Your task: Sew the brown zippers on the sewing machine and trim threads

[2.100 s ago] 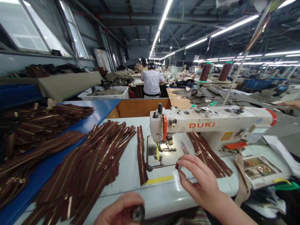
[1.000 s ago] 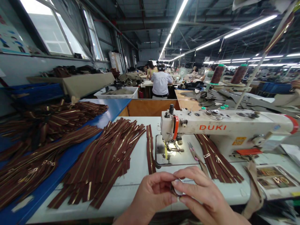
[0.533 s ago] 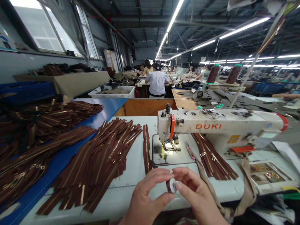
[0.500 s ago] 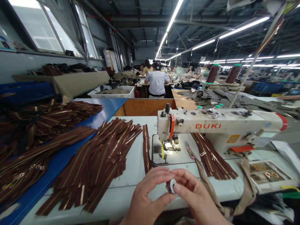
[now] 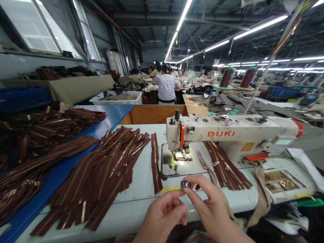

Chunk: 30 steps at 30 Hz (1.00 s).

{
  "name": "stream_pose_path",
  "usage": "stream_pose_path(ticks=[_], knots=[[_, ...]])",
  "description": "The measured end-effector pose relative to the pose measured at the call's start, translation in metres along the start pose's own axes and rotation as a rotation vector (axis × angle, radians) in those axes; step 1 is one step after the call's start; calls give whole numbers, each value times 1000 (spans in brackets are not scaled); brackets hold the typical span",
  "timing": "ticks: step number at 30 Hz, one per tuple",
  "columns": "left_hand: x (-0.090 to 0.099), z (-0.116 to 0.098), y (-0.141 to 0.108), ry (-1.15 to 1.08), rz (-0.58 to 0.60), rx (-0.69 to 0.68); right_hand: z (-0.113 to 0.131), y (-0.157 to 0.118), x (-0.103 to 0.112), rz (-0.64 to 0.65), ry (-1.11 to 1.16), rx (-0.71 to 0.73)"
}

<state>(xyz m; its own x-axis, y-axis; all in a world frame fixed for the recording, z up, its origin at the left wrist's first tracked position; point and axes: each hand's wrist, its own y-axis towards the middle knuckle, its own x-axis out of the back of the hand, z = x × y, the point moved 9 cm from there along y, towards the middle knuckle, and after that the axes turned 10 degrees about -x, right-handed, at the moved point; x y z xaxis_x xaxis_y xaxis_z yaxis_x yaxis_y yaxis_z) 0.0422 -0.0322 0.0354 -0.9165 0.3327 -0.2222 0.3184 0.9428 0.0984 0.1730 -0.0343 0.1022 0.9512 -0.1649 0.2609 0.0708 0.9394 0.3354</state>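
Observation:
Between the thumb and fingers of my right hand [image 5: 210,202] is a small, shiny metal bobbin case [image 5: 185,184], held up in front of the sewing machine [image 5: 217,133]. My left hand [image 5: 164,214] is just below and to the left of it, fingers curled in and thumb pressed toward them. Whether a thread is pinched there is too fine to see. A single brown zipper [image 5: 155,163] lies beyond my hands, left of the needle plate. Thread snips [image 5: 201,159] with pink handles rest on the right of the plate.
Brown zippers [image 5: 101,175] are heaped to the left, with more zippers [image 5: 220,165] under the machine arm. A beige strap [image 5: 260,199] hangs over the front edge beside a tray of metal fittings [image 5: 285,197]. Farther off, a person [image 5: 166,86] sits facing away.
The thread-wound bobbin that both hands held is out of sight; the metal bobbin case now shows in my right fingertips. My left hand has drawn down and its fingers have curled.

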Motion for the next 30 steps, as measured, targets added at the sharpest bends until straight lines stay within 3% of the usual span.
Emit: stream_pose_path(ticks=[3, 7, 12, 16, 18, 21, 25, 30], knots=[[11, -17, 0, 298, -83, -46, 1, 2, 4, -7, -104, 43], [21, -46, 4, 518, -120, -193, -12, 4, 0, 78, -79, -44], [29, -58, 12, 544, -182, -244, -24, 0, -12, 190, 49, -181], [33, -59, 18, 474, -238, -230, -17, -2, -14, 231, 73, -176], [38, -50, 20, 404, -268, -177, -15, -3, -14, 239, 86, -169], [42, -18, 17, 252, -267, -35, -19, -4, -13, 224, 167, -203], [34, 26, -1, 77, -241, 122, -42, -4, -16, 179, 347, -373], [29, 40, -14, -8, -245, 148, -68, -5, -26, 120, 679, -621]])
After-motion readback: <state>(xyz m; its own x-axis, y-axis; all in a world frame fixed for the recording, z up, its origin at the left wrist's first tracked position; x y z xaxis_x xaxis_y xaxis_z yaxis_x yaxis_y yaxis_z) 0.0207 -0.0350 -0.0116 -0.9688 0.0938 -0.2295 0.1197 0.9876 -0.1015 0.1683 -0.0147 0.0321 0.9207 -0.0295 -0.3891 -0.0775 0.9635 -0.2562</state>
